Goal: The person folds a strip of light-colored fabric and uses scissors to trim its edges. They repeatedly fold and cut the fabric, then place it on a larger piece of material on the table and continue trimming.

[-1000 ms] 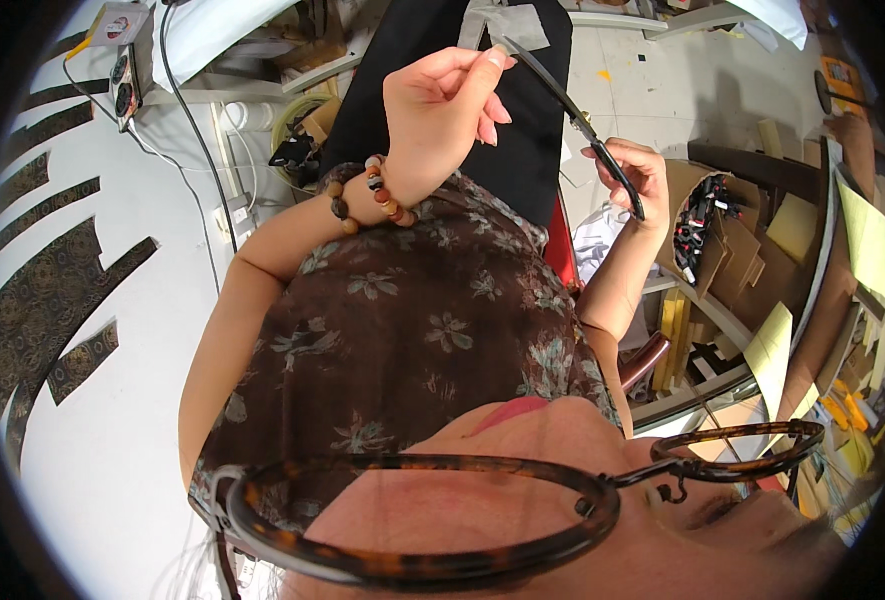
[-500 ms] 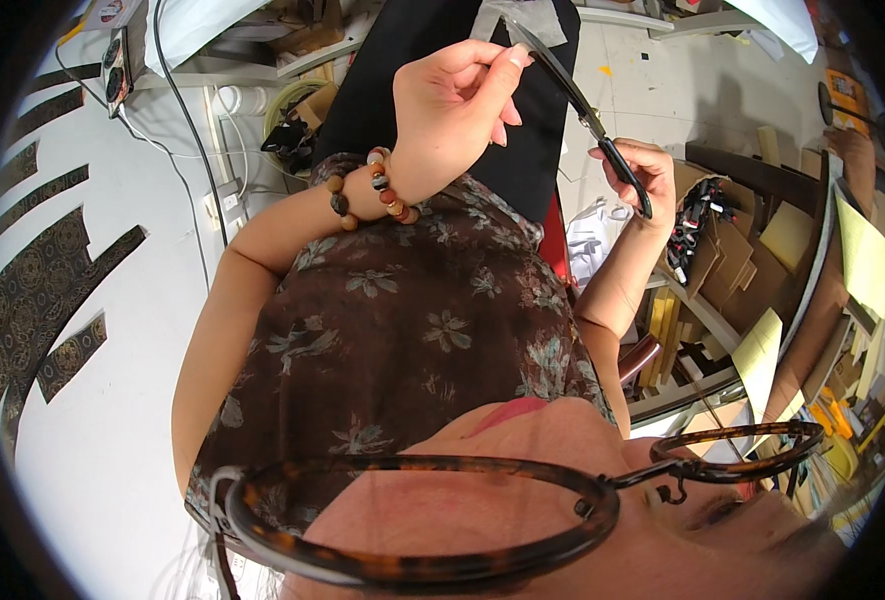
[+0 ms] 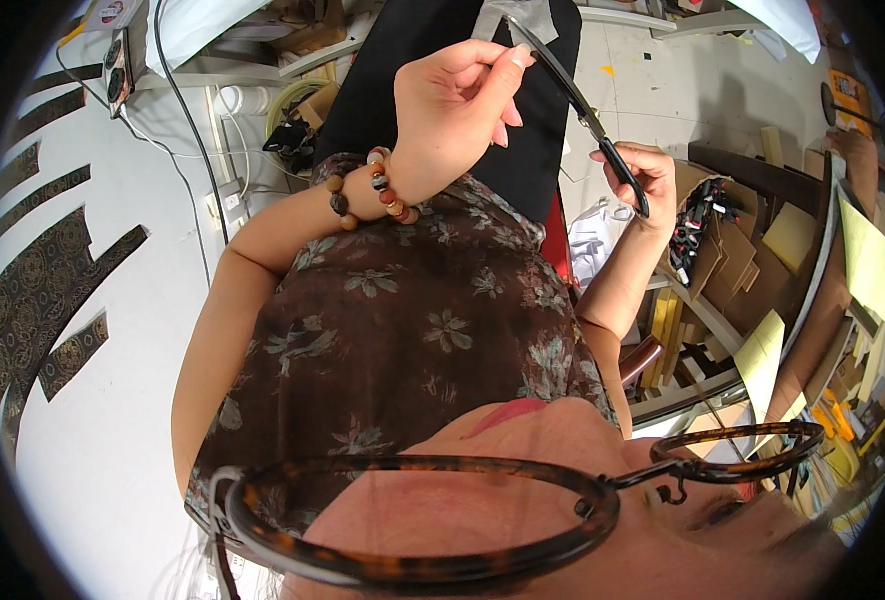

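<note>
My right hand is closed round the black handle of a pair of scissors. The slim blades slant up and left from the pivot, away from me. At the blade end, my left hand pinches thumb and forefinger together beside the blade. Whatever lies in that pinch is too small to make out. Two beaded bracelets circle the left wrist. Behind the blade tips, a crumpled pale grey sheet lies over the black cloth on my lap.
On the left, dark patterned cut pieces lie on a white table, with cables along its edge. A bin stands beyond it. To the right, a box of black parts sits near cardboard pieces and yellow sheets.
</note>
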A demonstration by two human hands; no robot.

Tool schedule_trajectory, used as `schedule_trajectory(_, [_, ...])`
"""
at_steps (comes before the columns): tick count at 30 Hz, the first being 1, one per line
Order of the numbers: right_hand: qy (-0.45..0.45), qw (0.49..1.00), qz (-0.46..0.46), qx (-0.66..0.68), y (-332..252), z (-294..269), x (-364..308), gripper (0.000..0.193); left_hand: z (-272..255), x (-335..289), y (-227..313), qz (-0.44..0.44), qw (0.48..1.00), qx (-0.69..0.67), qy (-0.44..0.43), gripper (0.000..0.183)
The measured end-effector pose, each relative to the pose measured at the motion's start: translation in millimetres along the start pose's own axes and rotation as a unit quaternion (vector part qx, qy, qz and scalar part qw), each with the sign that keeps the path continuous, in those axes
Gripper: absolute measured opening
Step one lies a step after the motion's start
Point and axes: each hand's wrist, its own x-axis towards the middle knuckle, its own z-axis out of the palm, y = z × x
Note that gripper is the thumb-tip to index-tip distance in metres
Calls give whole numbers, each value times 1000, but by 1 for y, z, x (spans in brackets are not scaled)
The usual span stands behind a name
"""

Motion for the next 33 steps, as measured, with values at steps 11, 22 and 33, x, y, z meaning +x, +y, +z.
schedule_trajectory(11, [-3, 996, -28, -80, -7, -8, -3, 55, -14, -6, -5, 25, 997, 39, -59, 13])
schedule_trajectory(22, [216, 838, -202, -459, -59, -62, 191, 35, -207, 1, -88, -3, 977, 124, 172, 23])
schedule_trajectory(33, [75, 732, -146, -661, -89, 5, 394, 32, -412, -23, -313, -303, 777, 539, 117, 31])
